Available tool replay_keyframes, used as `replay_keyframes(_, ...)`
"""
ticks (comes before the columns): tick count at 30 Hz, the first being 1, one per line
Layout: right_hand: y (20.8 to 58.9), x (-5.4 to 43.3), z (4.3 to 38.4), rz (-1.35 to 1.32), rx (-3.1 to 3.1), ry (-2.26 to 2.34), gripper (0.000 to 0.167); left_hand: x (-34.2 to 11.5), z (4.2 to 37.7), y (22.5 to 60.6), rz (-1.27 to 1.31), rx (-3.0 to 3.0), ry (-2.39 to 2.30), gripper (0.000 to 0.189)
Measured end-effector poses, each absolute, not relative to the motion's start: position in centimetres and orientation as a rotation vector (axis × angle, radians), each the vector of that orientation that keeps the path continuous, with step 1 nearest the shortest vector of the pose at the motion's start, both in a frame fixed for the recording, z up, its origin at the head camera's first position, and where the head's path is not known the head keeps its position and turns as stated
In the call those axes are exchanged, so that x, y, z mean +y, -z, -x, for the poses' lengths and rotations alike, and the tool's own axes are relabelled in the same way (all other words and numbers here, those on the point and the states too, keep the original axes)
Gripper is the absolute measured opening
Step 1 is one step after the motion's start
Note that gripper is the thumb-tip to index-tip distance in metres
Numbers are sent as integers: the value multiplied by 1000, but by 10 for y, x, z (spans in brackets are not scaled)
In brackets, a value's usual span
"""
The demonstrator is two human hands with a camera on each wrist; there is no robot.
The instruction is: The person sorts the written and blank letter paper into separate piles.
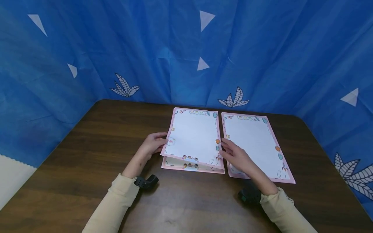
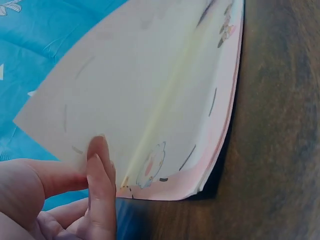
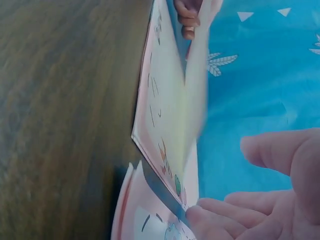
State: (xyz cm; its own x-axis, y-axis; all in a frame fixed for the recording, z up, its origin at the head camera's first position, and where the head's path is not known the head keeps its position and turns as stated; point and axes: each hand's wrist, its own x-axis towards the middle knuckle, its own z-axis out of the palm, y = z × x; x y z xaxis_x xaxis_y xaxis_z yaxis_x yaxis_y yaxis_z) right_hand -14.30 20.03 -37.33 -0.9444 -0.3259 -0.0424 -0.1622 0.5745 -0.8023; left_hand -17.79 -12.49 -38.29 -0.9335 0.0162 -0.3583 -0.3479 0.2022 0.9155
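Observation:
A white paper sheet (image 1: 193,136) with a pink cartoon border is raised at its near edge above a stack of matching sheets (image 1: 172,164). My left hand (image 1: 152,144) pinches the left edge of that sheet between thumb and fingers; in the left wrist view the raised sheet (image 2: 115,75) bends away from the pile. Beside the sheet's right edge is my right hand (image 1: 237,157), partly over a second stack of the same paper (image 1: 250,139). In the right wrist view, the right hand's thumb and fingers (image 3: 212,217) are spread apart, gripping nothing.
Both stacks lie side by side on a dark wooden table (image 1: 96,145), a narrow gap between them. Behind the table hangs a blue curtain (image 1: 145,38) with white triangles and leaf prints. A dark device (image 1: 146,182) sits at the left wrist, another (image 1: 250,194) at the right.

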Motion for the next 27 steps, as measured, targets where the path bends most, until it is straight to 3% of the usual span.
replay_keyframes(16, 376, 207, 149, 161, 2234, 1708, 55, -126, 177, 378, 296, 2126, -1805, 46)
replay_keyframes(27, 383, 205, 151, 126, 2353, 1649, 56, -122, 173, 370, 136, 2107, -1716, 58)
